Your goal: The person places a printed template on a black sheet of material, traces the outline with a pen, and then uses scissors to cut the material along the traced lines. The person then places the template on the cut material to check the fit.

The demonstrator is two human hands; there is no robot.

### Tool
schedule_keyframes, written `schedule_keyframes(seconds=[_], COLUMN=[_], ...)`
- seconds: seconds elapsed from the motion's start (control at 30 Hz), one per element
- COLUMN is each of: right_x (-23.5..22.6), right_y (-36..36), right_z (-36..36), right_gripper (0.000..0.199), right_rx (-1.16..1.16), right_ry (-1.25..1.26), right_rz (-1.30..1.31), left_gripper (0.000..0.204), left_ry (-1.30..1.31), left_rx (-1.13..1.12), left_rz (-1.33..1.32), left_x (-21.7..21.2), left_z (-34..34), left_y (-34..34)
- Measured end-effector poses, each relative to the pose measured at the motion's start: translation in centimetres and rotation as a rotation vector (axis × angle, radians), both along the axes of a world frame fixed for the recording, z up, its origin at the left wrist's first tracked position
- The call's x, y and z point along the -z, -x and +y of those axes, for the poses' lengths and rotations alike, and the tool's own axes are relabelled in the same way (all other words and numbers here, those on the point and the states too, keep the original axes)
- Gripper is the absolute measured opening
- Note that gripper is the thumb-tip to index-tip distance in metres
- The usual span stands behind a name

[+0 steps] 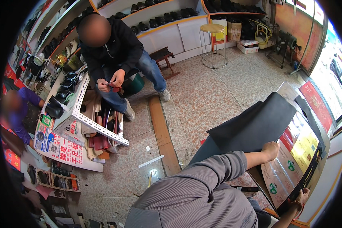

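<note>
At three o'clock the dark sheet [254,117], overhanging the printed board [288,161], could slip if the clenched left hand [270,151] lifts; the four-o'clock right hand's [302,197] hold I cannot tell.

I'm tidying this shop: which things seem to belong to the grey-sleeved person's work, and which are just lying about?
Seemingly in the work:
large black sheet, beside the left hand
printed tabletop, with the right hand near its lower edge

Just lying about:
white strip on the floor
round stool
shoes on the shelves
</note>
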State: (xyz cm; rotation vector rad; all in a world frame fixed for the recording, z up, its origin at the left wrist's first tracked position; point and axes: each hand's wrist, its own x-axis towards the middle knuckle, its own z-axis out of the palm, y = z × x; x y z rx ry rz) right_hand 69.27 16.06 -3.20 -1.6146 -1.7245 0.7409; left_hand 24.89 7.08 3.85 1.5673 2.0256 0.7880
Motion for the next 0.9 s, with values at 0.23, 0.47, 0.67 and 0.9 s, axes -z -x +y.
schedule_keyframes(seconds=[0.23,0.47,0.67,0.9], right_x=[-0.2,-1.8,-6.0,-6.8], right_y=[0.2,2.9,8.4,11.5], right_z=[-0.3,-3.2,-9.0,-12.7], right_gripper=[0.021,0.029,0.052,0.045], right_rx=[0.021,0.005,0.009,0.043], right_ry=[0.019,-0.093,-0.16,-0.201], right_rz=[-0.068,-0.189,-0.263,-0.404], left_gripper=[0.019,0.019,0.038,0.039], left_ry=[0.008,-0.031,0.015,-0.118], left_rx=[0.011,0.0,0.05,0.139], left_rz=[0.005,0.046,0.038,0.058], left_x=[-0.2,0.9,-0.3,0.1], left_z=[-0.2,0.4,-0.7,0.6], left_y=[0.1,0.0,1.1,0.7])
